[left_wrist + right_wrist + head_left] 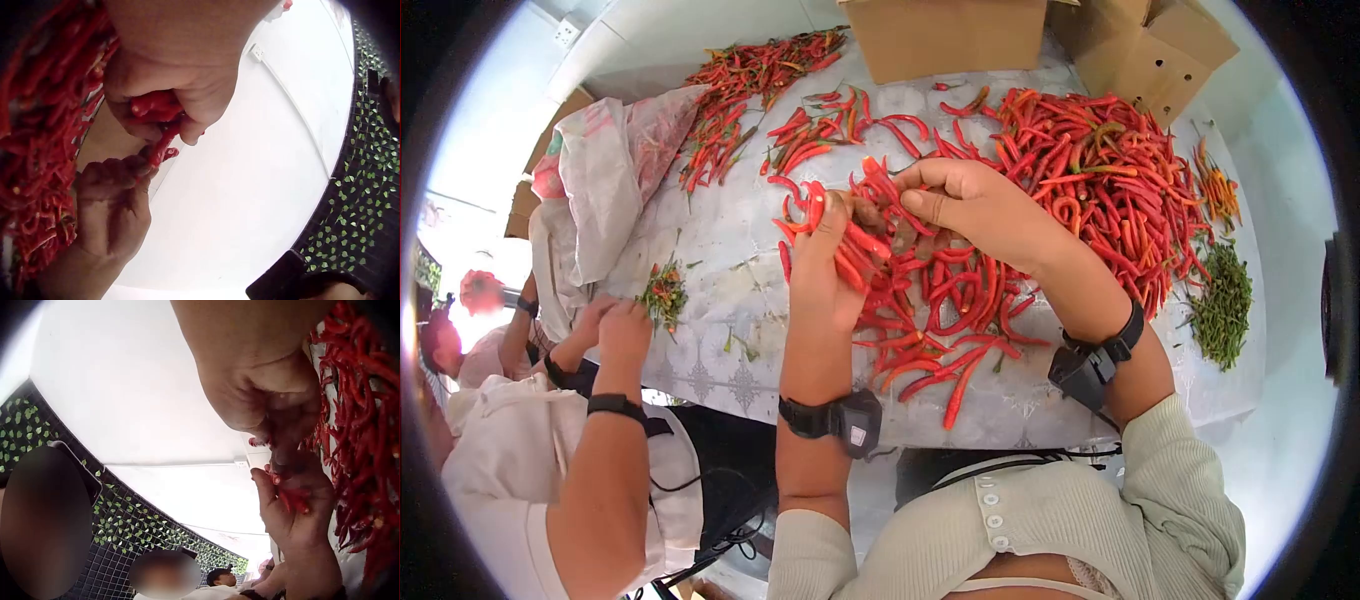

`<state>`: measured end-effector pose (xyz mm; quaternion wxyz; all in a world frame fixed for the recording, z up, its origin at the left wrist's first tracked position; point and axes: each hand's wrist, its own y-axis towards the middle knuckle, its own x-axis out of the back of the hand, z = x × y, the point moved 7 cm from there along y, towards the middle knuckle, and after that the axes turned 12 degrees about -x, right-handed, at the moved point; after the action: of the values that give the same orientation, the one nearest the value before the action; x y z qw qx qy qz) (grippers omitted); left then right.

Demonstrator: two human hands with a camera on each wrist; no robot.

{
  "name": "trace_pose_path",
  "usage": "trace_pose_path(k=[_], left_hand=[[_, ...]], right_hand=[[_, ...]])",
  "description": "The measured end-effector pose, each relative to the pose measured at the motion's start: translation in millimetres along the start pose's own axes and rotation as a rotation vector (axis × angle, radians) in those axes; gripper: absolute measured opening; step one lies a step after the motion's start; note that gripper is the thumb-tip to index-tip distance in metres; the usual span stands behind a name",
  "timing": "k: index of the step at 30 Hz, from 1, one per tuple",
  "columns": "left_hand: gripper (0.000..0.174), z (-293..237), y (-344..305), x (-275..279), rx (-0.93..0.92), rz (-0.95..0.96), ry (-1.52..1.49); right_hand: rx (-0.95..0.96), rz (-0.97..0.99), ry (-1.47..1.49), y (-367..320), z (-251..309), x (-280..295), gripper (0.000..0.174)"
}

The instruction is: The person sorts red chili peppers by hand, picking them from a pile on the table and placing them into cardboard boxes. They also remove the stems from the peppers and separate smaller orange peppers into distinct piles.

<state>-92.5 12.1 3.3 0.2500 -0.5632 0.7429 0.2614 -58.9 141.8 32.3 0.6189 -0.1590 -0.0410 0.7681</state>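
1. Head view: a pale, patterned counter spreads before a person in a ribbed top. Over its middle, the left hand grips a bunch of red chillies, its fingers curled round them. Beside it, the right hand has thumb and forefinger together, pinching one chilli next to the bunch. Loose chillies lie below both hands towards the near edge. A big heap of them covers the far right part, and a green heap lies along the right edge. Two boxes stand at the far edge; a sack lies at the far left corner.

2. Left wrist view: the left hand, at the top, is clamped on chillies; the right hand, underneath, pinches one by its end. Behind is a white wall with a socket.

3. Right wrist view: the right hand, above, is shadowed, so its grip cannot be told from here. The left hand, below, cups chillies against its palm.
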Motion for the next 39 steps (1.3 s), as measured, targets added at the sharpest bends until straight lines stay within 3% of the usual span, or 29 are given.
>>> trace_pose_path(k=[5,8,11,14,17,18,21,24,33,36,39], left_hand=[[0.017,4,0,2,0.067,0.133,-0.051],[0.014,3,-3,3,0.032,0.169,0.086],[0.020,2,-2,12,0.023,0.026,0.369],[0.019,-4,8,19,-0.032,0.137,0.029],[0.018,-14,10,15,-0.071,0.107,-0.158],[0.019,-16,10,11,-0.059,0.128,-0.162],[0.019,-12,3,5,0.011,-0.083,-0.166],[0.018,-7,5,7,0.068,0.078,-0.245],[0.012,-3,7,14,0.105,0.012,-0.207],[0.018,-5,6,13,0.079,-0.020,-0.091],[0.018,-5,5,10,0.097,-0.022,-0.074]], right_hand=[[-0.003,-0.076,-0.069,-3,2,3,0.024],[0.193,-0.133,-0.346,-1,3,0,0.020],[0.359,-0.062,-0.458,1,4,-7,0.016],[0.408,-0.301,-0.591,4,13,19,0.015],[0.390,-0.615,-0.813,6,7,52,0.015],[0.398,-0.657,-0.932,6,6,54,0.014],[0.434,-0.677,-1.178,9,-7,50,0.014],[0.316,-0.625,-1.318,13,-19,40,0.013],[0.331,-0.614,-1.323,8,-12,42,0.011],[0.184,-0.528,-1.333,10,-13,46,0.013],[0.128,-0.483,-0.971,5,-2,49,0.019]])
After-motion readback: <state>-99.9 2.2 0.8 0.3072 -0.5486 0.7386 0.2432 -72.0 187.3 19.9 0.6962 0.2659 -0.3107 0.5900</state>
